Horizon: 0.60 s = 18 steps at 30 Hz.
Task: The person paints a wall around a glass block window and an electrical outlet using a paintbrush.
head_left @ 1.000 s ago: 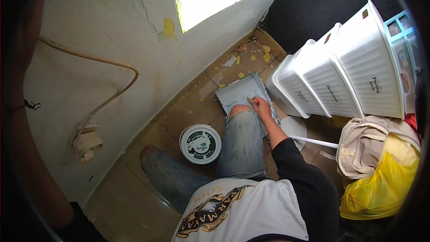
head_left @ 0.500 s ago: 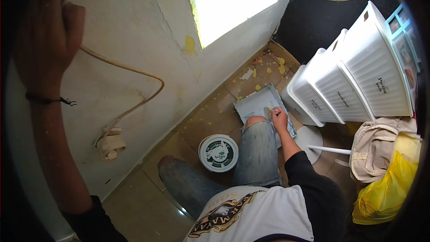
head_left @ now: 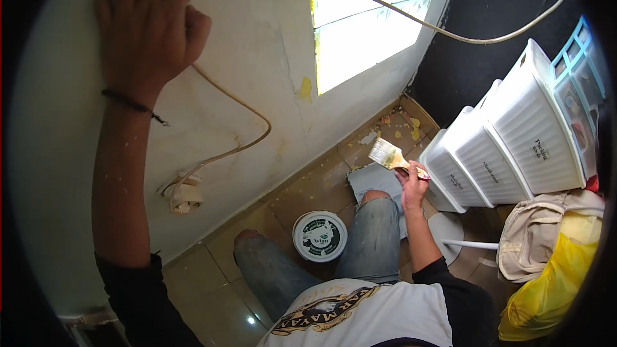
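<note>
My left hand (head_left: 149, 32) is pressed flat on the white wall (head_left: 257, 58), fingers spread, beside a beige cable (head_left: 244, 112) that runs across it. My right hand (head_left: 413, 183) grips a flat paintbrush (head_left: 389, 156) and holds it raised, bristles up and to the left, above a grey paint tray (head_left: 378, 182) on the floor. A round paint tub (head_left: 320, 236) with a white and green lid stands next to my knee.
White plastic drawers (head_left: 514, 141) stand at the right. A beige bag (head_left: 540, 238) and a yellow plastic bag (head_left: 553, 289) lie below them. A socket (head_left: 183, 194) hangs from the wall. Yellow paint flakes (head_left: 398, 130) litter the tiled floor corner under a bright window (head_left: 366, 19).
My right hand has lifted the brush out of the tray. My left hand has slid up the wall into full view, and the view has tilted upward.
</note>
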{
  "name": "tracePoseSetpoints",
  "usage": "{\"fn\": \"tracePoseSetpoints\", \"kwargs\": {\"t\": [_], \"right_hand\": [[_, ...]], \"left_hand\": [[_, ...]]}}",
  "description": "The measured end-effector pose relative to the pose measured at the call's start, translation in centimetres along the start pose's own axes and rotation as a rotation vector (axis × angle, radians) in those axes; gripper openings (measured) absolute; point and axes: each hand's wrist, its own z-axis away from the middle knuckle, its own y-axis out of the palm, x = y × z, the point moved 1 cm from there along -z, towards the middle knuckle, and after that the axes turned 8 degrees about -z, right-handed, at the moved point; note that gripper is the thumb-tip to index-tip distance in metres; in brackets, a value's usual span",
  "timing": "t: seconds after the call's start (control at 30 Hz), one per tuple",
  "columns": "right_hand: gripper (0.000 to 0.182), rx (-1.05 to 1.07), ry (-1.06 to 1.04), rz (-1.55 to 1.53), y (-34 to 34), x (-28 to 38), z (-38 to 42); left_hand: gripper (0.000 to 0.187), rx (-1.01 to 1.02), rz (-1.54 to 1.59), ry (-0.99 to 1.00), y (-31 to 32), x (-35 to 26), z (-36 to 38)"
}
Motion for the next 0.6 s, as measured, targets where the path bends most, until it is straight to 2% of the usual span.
{"fn": "tracePoseSetpoints", "kwargs": {"t": [0.07, 0.13, 0.17, 0.2, 0.23, 0.3, 0.37, 0.47, 0.53, 0.57, 0.6], "right_hand": [[0.019, 0.199, -0.069, -0.143, 6.3, 2.2, 2.1], [0.02, 0.373, -0.195, -0.212, 11.9, 4.0, 3.7], [0.02, 0.45, -0.302, -0.233, 14.7, 5.0, 4.6], [0.02, 0.526, -0.407, -0.256, 17.1, 5.8, 5.4], [0.02, 0.535, -0.393, -0.252, 19.1, 6.4, 5.7], [0.019, 0.712, -0.624, -0.326, 22.2, 6.8, 6.3], [0.018, 0.711, -0.631, -0.293, 23.7, 5.6, 6.3], [0.015, 0.685, -0.65, -0.209, 23.3, 1.6, 5.3], [0.015, 0.611, -0.515, -0.004, 20.9, -1.4, 4.6], [0.013, 0.588, -0.424, -0.009, 19.9, -2.1, 4.9], [0.013, 0.592, -0.419, -0.009, 18.7, -2.3, 4.9]], "left_hand": [[0.065, 0.003, -0.036, 0.014, -0.2, 0.3, 0.1], [0.061, -0.089, 0.004, 0.021, 0.5, 0.4, 0.2], [0.061, -0.073, 0.0, 0.018, 1.0, 0.5, 0.2], [0.059, -0.167, -0.019, 0.029, 1.7, 0.6, 0.3], [0.059, -0.208, -0.03, 0.037, 2.1, 0.8, 0.5], [0.057, -0.274, -0.067, 0.056, 2.9, 1.0, 0.6], [0.057, -0.291, -0.095, 0.074, 1.9, 0.8, 0.4], [0.056, -0.177, 0.037, -0.005, 1.3, 0.4, 0.6], [0.057, -0.294, -0.073, 0.037, 3.3, 1.0, 0.9], [0.057, -0.331, -0.111, 0.051, 3.8, 1.2, 0.9], [0.057, -0.361, -0.125, 0.053, 4.2, 1.3, 1.0]]}}
